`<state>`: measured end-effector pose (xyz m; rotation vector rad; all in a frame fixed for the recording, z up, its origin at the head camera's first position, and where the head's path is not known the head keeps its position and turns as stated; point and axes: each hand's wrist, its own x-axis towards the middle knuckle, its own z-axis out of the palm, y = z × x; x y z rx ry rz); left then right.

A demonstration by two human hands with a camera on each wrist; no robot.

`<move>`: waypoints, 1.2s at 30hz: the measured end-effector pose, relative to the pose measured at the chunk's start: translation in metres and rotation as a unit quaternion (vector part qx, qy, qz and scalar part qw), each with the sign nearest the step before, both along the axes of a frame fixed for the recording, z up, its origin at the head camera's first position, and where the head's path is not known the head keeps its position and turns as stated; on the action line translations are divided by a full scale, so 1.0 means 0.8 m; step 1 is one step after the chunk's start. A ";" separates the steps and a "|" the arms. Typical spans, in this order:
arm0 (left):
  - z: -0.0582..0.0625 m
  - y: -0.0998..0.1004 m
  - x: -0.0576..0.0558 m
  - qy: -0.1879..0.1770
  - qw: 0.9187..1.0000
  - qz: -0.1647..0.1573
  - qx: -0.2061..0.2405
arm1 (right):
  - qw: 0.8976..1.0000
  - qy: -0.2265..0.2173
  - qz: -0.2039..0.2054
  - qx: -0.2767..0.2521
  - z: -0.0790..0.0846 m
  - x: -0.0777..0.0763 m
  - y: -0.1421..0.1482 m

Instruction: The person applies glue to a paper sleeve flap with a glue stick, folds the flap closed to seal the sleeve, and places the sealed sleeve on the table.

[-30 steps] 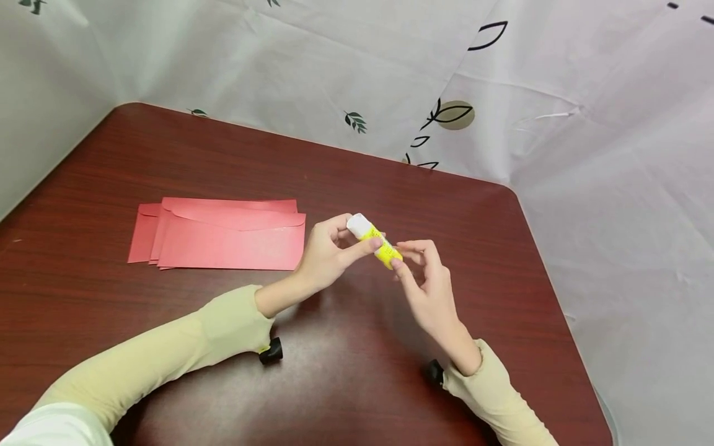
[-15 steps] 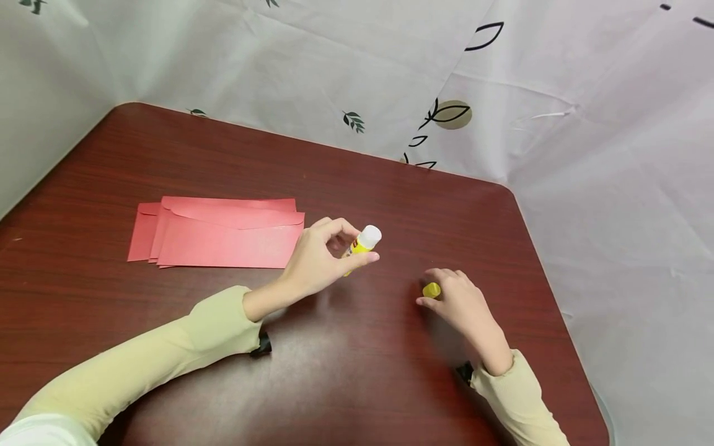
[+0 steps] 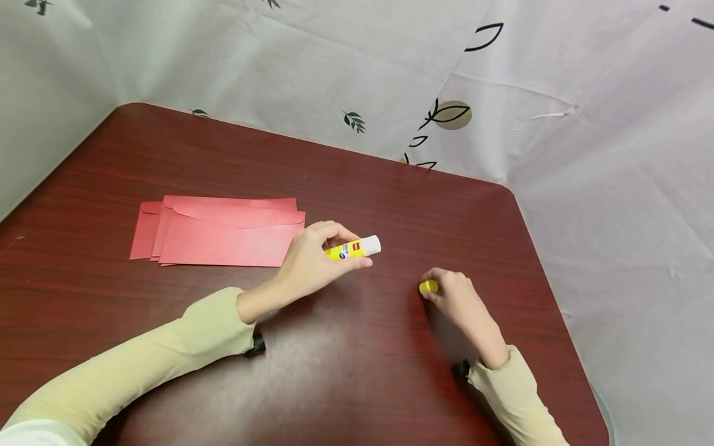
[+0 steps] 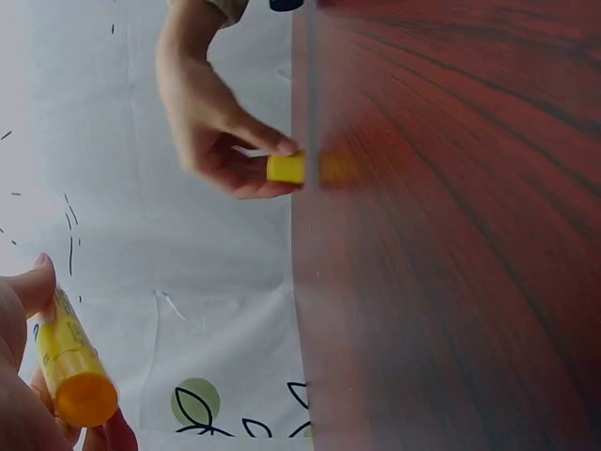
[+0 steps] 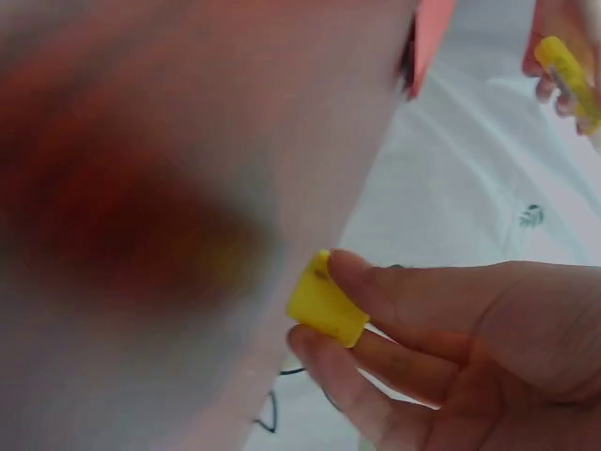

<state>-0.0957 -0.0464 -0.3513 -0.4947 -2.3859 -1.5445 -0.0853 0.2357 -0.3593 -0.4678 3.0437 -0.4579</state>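
In the head view my left hand [image 3: 307, 263] holds a yellow glue stick [image 3: 347, 250] between thumb and fingers, above the table. Its white end points right, with a red and blue label on the side. The left wrist view shows the stick's orange-yellow base [image 4: 86, 400]. To the right, my right hand [image 3: 460, 301] pinches a small yellow cap [image 3: 428, 286] low at the tabletop. Thumb and fingertips press on opposite sides of the cap [image 5: 327, 303] in the right wrist view. Stick and cap are apart.
Several red envelopes [image 3: 231, 241] lie overlapped on the dark wood table [image 3: 346, 371], left of my left hand. A pale cloth [image 3: 279, 68] with leaf prints hangs behind the table's far edge. Black wrist cameras show under both cuffs.
Both hands were together at the glue stick. The yellow cap came off in my right hand, which moved right and down to the table. My left hand turned the stick's white end rightward.
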 end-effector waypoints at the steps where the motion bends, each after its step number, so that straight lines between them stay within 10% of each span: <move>1: 0.000 0.000 0.000 0.007 1.000 0.001 -0.002 | 1.000 0.011 0.002 -0.013 0.002 -0.001 -0.003; 11: -0.001 -0.002 -0.002 0.046 0.999 -0.005 -0.005 | 0.953 0.040 0.021 -0.298 0.034 0.000 -0.045; 20: -0.001 -0.001 0.001 0.039 0.999 -0.027 -0.020 | 0.910 -0.019 0.040 -0.413 0.041 0.004 -0.065; 36: 0.005 0.004 0.004 0.031 0.998 -0.043 -0.038 | 0.914 0.005 0.029 -0.406 0.043 0.010 -0.076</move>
